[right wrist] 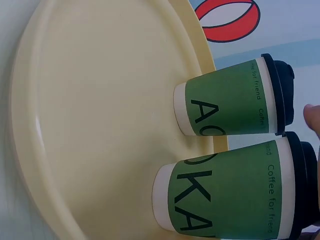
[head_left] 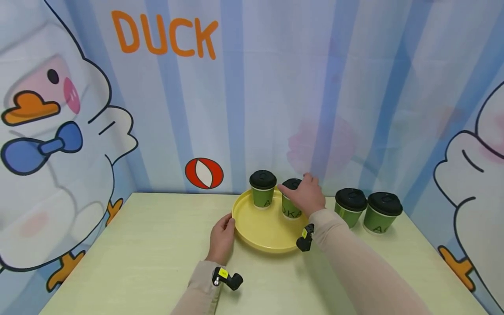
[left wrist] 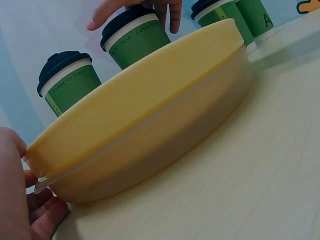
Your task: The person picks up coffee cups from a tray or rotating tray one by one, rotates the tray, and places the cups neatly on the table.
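A round yellow tray (head_left: 264, 234) lies on the table, and my left hand (head_left: 222, 239) holds its left rim, fingers low at the edge. Two green paper coffee cups with black lids stand upright on it: a left cup (head_left: 262, 197) toward the back and a right cup (head_left: 290, 210) beside it. Over the right cup's lid is my right hand (head_left: 307, 194), thumb and fingers spread. In the right wrist view the thumb tip (right wrist: 312, 118) appears apart from the lids. The left wrist view shows other fingers (left wrist: 174, 17) behind the right cup.
Two more lidded green cups, a nearer-tray cup (head_left: 348, 212) and a far-right cup (head_left: 379, 216), stand close together on the table right of the tray. A striped blue curtain (head_left: 267, 87) with duck drawings rises directly behind the pale table (head_left: 157, 245).
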Action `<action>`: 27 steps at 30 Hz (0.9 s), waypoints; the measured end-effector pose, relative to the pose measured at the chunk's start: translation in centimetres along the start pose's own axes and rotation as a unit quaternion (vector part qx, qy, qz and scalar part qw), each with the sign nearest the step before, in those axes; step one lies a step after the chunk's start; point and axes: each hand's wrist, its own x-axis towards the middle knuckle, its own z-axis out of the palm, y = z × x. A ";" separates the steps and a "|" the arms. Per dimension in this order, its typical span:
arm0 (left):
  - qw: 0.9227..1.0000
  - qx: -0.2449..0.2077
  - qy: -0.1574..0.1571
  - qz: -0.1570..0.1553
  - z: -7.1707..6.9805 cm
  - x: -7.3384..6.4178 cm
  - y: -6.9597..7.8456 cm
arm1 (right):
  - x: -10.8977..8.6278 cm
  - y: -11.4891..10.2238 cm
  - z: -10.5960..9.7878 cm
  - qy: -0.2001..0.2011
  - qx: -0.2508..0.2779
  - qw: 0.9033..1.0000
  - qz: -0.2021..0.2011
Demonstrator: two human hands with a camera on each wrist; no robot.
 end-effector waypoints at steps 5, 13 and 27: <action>1.000 -0.006 -0.002 0.001 0.1 0.1 0.0 | 0.0 -0.2 0.0 -0.018 -0.025 0.999 0.014; 1.000 -0.002 0.000 0.005 0.1 0.0 0.0 | 0.0 -0.4 -0.3 -0.044 -0.035 0.998 0.017; 1.000 0.003 -0.002 0.009 -0.1 0.0 0.1 | 0.6 -0.7 -2.6 -0.057 -0.065 0.993 -0.081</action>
